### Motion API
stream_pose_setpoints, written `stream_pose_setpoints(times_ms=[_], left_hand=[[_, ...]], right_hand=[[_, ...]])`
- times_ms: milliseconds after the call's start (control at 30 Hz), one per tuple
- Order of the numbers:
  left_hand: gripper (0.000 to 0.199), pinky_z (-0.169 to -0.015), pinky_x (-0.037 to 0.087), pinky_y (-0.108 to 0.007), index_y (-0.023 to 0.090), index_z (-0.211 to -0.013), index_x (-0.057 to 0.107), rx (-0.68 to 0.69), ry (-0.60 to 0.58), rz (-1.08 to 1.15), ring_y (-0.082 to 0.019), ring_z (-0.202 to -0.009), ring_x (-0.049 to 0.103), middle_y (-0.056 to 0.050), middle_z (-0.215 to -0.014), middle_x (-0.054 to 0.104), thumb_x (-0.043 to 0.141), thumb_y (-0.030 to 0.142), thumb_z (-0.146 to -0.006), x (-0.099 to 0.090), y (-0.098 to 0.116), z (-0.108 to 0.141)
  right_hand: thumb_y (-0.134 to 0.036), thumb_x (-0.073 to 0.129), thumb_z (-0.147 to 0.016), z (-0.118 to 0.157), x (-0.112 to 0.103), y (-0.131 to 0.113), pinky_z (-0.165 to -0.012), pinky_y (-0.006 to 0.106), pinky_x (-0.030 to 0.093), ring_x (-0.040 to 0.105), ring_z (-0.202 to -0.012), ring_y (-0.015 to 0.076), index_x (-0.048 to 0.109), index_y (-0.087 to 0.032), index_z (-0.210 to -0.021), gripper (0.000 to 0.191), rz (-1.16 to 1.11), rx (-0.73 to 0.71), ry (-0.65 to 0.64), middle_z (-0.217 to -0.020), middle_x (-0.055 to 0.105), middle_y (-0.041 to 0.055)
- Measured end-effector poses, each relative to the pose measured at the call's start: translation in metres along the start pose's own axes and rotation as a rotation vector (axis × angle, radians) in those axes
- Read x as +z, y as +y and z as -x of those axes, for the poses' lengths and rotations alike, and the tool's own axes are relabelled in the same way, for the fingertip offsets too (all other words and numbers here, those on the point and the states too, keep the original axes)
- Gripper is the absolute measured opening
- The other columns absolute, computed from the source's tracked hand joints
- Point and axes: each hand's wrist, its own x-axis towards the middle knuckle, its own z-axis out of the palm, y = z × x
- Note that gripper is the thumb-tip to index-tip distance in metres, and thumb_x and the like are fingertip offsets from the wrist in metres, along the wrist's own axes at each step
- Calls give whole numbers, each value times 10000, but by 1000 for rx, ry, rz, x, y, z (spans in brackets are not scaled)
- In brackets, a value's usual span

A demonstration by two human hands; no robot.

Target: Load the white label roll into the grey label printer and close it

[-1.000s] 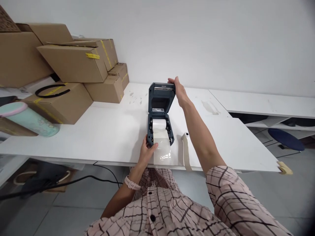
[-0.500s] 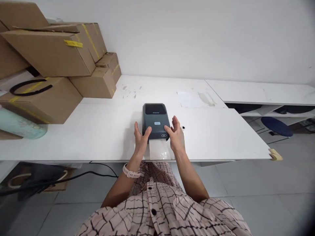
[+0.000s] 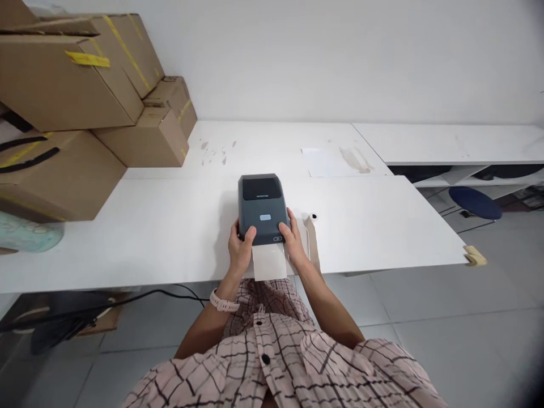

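A dark grey label printer (image 3: 263, 207) lies in front of me at the white table's near side, with a lit pale button on top. My left hand (image 3: 240, 250) grips its left front corner, thumb on the top and fingers around the side. At the right front corner my right hand (image 3: 294, 242) holds it the same way. A blank white label strip (image 3: 269, 263) sticks out of the printer's front and reaches over the table edge. Whether the printer rests on the table or is slightly raised, I cannot tell. Close to my right hand is a small paper roll (image 3: 313, 217) with a brownish strip trailing from it.
Cardboard boxes (image 3: 63, 79) are stacked at the left, a pale green bottle (image 3: 32, 233) before them. A white sheet (image 3: 321, 162) lies towards the back of the white table (image 3: 374, 226). A yellowish guard (image 3: 475, 256) covers its right corner; a blue stool (image 3: 475, 203) stands beyond.
Both hands have gone from lightly spread at the printer's sides to closed around its front corners. The printer sits slightly further left in view. The roll's brownish strip shows more.
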Motion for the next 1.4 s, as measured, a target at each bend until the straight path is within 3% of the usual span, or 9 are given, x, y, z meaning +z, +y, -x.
stream_pose_setpoints(times_ms=[133, 267, 467, 600, 833, 967, 1067, 1233, 1400], left_hand=[[702, -912, 511, -368, 201, -1341, 463, -15, -57, 18, -260, -1161, 592, -155, -1364, 541, 688, 543, -771, -6, 0, 15], [643, -804, 513, -306, 191, -1217, 495, -38, 142, -131, -195, -1011, 603, -125, -1209, 575, 713, 556, -735, -14, -13, 57], [488, -411, 321, -214, 162, -781, 578, -363, -368, 34, -96, -481, 479, 8, -601, 548, 681, 632, -702, -11, -2, 82], [469, -383, 267, -195, 168, -733, 561, -370, -341, 136, -55, -389, 384, 51, -494, 475, 710, 610, -683, -5, 19, 80], [459, -407, 336, -231, 190, -607, 525, -239, -336, -33, -94, -418, 428, 30, -487, 481, 659, 607, -747, -23, 0, 82], [371, -511, 444, -234, 192, -831, 631, -106, -55, -98, -153, -676, 602, -25, -759, 641, 614, 562, -810, -42, -9, 67], [441, -862, 521, -311, 231, -1182, 608, 28, 99, -106, -218, -1157, 584, -86, -1268, 623, 579, 529, -858, -42, 1, 52], [610, -1192, 260, -387, 261, -1455, 418, 92, -18, -90, -235, -1453, 312, -67, -1577, 349, 492, 541, -918, -17, 17, 35], [663, -1202, 254, -390, 282, -1515, 325, 66, -39, -62, -230, -1484, 246, -42, -1618, 263, 431, 578, -931, -4, 11, 33]], right_hand=[[-569, 634, -832, -1, -3, 0, -1167, 461, 339, 369, -1427, 276, 300, -256, -1520, 826, -1, 20, -21, -1568, 359, 69], [-582, 633, -824, 0, -3, 0, -1188, 462, 296, 356, -1435, 270, 321, -241, -1512, 829, -7, 8, 2, -1564, 367, 72], [-599, 627, -809, 0, 1, 2, -1201, 452, 261, 348, -1438, 272, 356, -213, -1492, 830, 7, -5, 20, -1552, 389, 79], [-582, 603, -822, 3, 3, -4, -1164, 476, 323, 409, -1397, 287, 343, -199, -1489, 812, 26, 1, 33, -1533, 412, 110], [-403, 519, -925, 16, 6, -48, -1211, 555, 170, 298, -1452, 259, 446, -291, -1413, 506, 626, -521, -20, -1297, 638, 58], [-425, 504, -942, 18, 19, -55, -1216, 566, 123, 435, -1353, 293, 496, -277, -1366, 450, 851, -611, -172, -1197, 680, 74], [-452, 483, -951, 18, 32, -54, -1207, 545, 153, 530, -1237, 300, 553, -247, -1292, 404, 920, -614, -169, -1150, 681, 93], [-455, 507, -942, 18, 33, -55, -1191, 527, 178, 575, -1150, 280, 590, -248, -1214, 352, 885, -609, -148, -1084, 686, 79], [-528, 486, -940, 35, 7, -34, -1146, 508, 294, 371, -1398, 282, 381, -265, -1448, 582, 464, -313, 157, -1507, 427, 92]])
